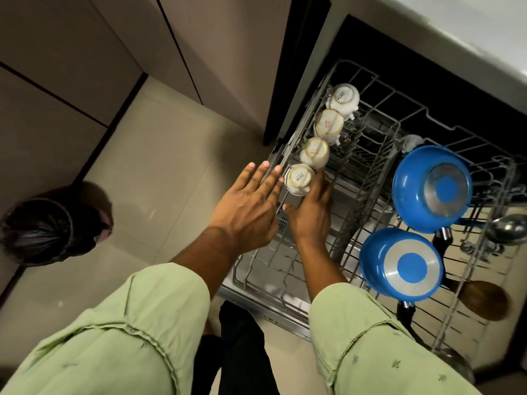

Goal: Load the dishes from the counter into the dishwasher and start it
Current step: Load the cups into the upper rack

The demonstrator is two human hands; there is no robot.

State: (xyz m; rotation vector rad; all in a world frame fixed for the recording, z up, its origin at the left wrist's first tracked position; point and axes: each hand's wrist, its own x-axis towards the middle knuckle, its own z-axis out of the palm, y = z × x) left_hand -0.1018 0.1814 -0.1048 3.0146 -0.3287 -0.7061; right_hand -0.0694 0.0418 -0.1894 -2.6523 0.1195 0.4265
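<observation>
The dishwasher's upper wire rack (379, 155) is pulled out. Several white cups stand upside down in a row along its left side. My right hand (310, 212) holds the nearest cup (299, 179) from the right side and below. My left hand (251, 203) hovers flat with fingers spread just left of that cup, over the rack's left rail. Two blue pans (430, 189) (402, 265) lie upside down on the rack's right side, with a steel ladle (507, 228) and a wooden-handled utensil (482, 299) beside them.
A bin lined with a dark bag (51, 226) stands on the tiled floor at the left. Cabinet fronts (71, 67) fill the upper left. The white counter edge (467, 27) runs above the dishwasher. The lower rack (265, 269) shows beneath my forearms.
</observation>
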